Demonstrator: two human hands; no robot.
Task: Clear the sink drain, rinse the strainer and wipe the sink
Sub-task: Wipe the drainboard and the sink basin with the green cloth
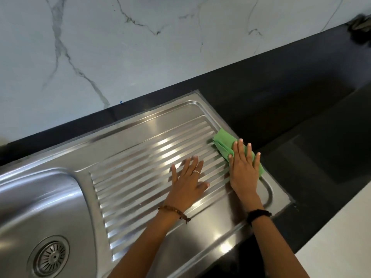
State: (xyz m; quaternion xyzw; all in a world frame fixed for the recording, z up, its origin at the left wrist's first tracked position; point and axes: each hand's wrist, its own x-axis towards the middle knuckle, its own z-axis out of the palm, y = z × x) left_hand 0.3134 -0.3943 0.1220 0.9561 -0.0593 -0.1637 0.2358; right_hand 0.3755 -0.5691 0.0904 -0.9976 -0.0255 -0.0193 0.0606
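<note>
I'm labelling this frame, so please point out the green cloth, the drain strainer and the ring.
green cloth (222, 142): head view, bare far end.
drain strainer (50, 257): head view, its centre.
ring (196, 171): head view, band on left hand's finger.

Sink (36, 199) brushed glossy steel (drainboard (140, 157) ribbed); cloth (224, 144) green, soft; countertop (281, 93) black, glossy.

Glaring in bright white patches off the ribbed steel drainboard (160, 157) at frame centre. Falling into deep shadow across the black counter (301, 109) at right. Blurring and bending toward the edges, especially upper right.
</note>
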